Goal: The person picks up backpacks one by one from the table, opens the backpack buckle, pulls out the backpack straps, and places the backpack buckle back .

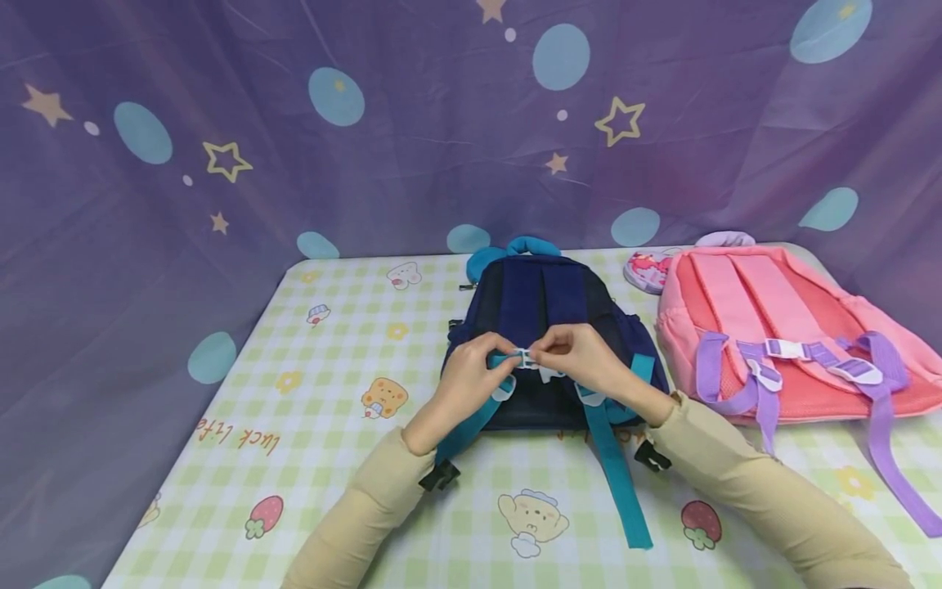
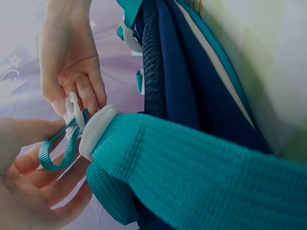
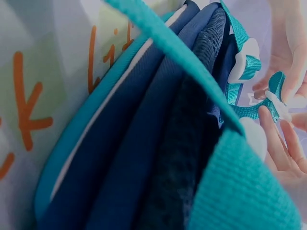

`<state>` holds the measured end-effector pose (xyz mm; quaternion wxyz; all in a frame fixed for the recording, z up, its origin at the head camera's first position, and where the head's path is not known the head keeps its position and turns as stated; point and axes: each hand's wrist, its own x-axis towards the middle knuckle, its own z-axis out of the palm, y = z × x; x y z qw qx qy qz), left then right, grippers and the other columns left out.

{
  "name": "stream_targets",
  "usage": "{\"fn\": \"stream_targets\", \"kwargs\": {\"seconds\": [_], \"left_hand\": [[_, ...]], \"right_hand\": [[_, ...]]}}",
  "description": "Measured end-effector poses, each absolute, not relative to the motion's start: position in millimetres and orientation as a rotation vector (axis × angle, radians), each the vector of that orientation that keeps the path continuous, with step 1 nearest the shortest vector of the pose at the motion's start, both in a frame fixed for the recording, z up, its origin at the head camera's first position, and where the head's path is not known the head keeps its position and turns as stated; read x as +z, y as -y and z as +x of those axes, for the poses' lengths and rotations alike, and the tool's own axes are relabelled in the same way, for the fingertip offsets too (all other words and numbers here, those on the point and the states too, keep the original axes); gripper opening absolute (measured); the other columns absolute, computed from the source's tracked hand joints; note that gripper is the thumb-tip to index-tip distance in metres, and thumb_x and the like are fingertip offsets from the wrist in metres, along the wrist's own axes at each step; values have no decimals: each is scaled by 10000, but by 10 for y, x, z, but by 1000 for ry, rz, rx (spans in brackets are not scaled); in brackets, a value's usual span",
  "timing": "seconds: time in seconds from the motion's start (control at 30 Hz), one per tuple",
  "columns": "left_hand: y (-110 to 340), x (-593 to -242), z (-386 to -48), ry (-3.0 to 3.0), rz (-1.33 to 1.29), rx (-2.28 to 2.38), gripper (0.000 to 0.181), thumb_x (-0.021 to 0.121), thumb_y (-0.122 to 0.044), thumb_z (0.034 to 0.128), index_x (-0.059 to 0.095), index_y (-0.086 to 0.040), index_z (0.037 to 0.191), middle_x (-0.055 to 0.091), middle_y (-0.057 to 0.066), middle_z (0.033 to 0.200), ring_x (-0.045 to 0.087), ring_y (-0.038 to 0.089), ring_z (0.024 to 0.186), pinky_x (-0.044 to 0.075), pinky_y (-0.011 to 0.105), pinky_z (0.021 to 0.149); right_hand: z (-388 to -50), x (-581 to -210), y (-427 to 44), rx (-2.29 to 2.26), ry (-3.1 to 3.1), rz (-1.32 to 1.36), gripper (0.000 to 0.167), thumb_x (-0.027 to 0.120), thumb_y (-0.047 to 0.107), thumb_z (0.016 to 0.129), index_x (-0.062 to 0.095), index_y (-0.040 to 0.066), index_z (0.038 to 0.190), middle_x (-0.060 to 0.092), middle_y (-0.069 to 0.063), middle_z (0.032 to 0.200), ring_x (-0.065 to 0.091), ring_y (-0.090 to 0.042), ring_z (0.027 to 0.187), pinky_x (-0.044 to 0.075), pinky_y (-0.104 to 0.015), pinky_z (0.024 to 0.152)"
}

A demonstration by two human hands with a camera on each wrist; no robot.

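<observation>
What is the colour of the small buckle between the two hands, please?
The small buckle is white; it shows best in the head view.

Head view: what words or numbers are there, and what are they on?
"luck life": orange lettering on the green-and-white checked tablecloth, left side.
More orange letters by the near edge of the navy fabric backpack: mostly hidden, unreadable.
Navy fabric backpack and pink fabric backpack: no readable words or numbers.
</observation>
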<state>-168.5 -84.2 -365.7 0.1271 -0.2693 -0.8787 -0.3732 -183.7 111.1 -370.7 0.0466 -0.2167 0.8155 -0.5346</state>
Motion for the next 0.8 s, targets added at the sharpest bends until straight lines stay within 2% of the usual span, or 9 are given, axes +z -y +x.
{"fn": "stream_targets", "kwargs": {"seconds": [0.17,0.43,0.8], "left_hand": [[845,-3678,-1679,2513,-822,-1057,65,709,-69,830,676,-12,835,675,95,937,652,241,861,522,326,755],[845,-3696,-1651,2401,-923,-889,67,748,-51,784,686,-28,792,660,85,952,631,210,823,483,306,718],[867,-3722,-1665,2418,-918,-1013,53,725,-48,806,687,-12,805,685,95,945,632,234,875,496,329,801]], "right_hand": [[-1837,-3727,-1106,-1648,-2486,-656,93,622,38,892,669,-35,860,684,-170,940,680,-248,836,538,-242,709],[-1846,-3743,-1113,-1681,-2522,-616,82,615,11,881,662,-31,827,690,-167,896,669,-283,764,490,-212,623],[-1847,-3763,-1116,-1690,-2506,-617,70,606,-21,873,630,-31,808,694,-191,904,686,-263,800,519,-207,673]]}}
